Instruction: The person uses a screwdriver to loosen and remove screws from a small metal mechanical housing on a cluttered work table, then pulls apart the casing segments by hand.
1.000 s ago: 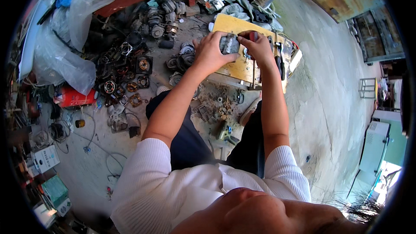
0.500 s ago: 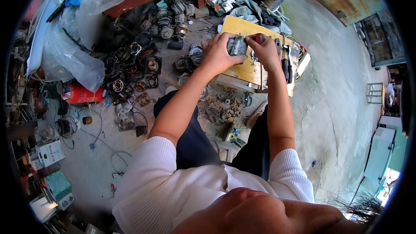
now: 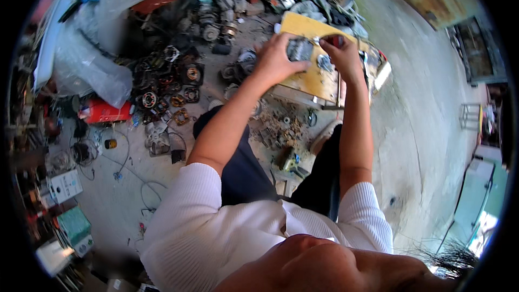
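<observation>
My left hand is closed around a grey, block-shaped metal part, thumb on the near side and fingers at the far side. The part rests on a yellow wooden board. Just right of it, my right hand grips a red-handled tool; its exact kind is hidden by the fingers. Between the hands on the board lies a small silvery metal piece. A thin metal rod shows below my right hand; whether it belongs to the tool I cannot tell.
Left of the board, the floor is strewn with motor parts and greasy housings. Metal scraps lie between my feet. Further left are a red container and clear plastic sheeting. Concrete floor stretches to the right.
My right hand, with the red-handled tool, has shifted right and slightly away from the grey part. My left hand keeps its hold. The whole view has tilted a little.
</observation>
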Demonstrator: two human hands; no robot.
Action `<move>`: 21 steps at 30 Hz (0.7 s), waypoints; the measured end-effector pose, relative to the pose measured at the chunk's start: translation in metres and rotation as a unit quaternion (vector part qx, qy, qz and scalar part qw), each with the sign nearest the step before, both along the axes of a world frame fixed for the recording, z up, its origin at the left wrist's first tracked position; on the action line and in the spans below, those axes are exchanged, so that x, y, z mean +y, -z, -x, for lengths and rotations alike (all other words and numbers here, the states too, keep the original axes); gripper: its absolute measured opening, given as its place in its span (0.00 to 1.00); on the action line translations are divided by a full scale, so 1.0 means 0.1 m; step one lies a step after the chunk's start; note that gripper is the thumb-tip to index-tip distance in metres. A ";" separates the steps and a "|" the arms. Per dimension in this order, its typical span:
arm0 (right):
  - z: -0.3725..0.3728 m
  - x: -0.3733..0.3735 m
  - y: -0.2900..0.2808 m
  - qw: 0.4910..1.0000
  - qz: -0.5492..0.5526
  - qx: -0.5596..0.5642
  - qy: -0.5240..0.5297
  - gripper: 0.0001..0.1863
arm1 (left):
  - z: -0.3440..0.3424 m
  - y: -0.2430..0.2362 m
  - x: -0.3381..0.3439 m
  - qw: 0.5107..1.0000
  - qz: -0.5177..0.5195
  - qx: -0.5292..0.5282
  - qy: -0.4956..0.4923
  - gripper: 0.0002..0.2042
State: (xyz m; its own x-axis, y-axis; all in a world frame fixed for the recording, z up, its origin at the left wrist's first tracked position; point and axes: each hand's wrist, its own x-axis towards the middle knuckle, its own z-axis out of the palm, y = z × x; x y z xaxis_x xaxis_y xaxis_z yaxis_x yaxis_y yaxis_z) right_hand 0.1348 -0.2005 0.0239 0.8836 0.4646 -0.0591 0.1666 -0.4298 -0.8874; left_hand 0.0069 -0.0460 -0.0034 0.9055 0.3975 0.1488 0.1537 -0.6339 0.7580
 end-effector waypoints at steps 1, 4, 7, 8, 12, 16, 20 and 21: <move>-0.05 -0.05 -0.02 1.000 0.021 0.003 -0.003 0.12 | 0.01 0.00 0.00 1.000 -0.014 -0.006 -0.003 0.38; -0.23 -0.29 0.04 0.997 0.034 -0.048 -0.047 0.10 | 0.00 0.00 0.03 1.000 -0.026 0.008 0.014 0.40; -0.31 -0.48 0.00 0.977 0.200 -0.058 -0.044 0.11 | 0.04 -0.07 0.10 0.998 -0.020 0.030 0.050 0.45; -0.31 -0.52 0.05 0.977 0.203 -0.063 -0.036 0.11 | 0.04 -0.05 0.13 0.997 -0.019 0.025 0.071 0.45; -0.33 -0.57 0.11 0.975 0.213 -0.070 -0.006 0.15 | 0.06 0.00 0.18 0.994 -0.017 0.009 0.108 0.45; -0.17 -0.62 -0.25 0.998 -0.002 0.047 0.036 0.21 | 0.12 0.00 0.22 0.993 -0.030 0.030 0.110 0.46; 0.03 -0.81 -0.39 0.936 -0.287 0.188 0.076 0.26 | 0.14 0.03 0.26 0.994 -0.026 0.028 0.107 0.45; 0.11 -0.85 -0.36 0.945 -0.258 0.175 0.095 0.27 | 0.15 0.03 0.26 0.994 -0.020 0.022 0.105 0.45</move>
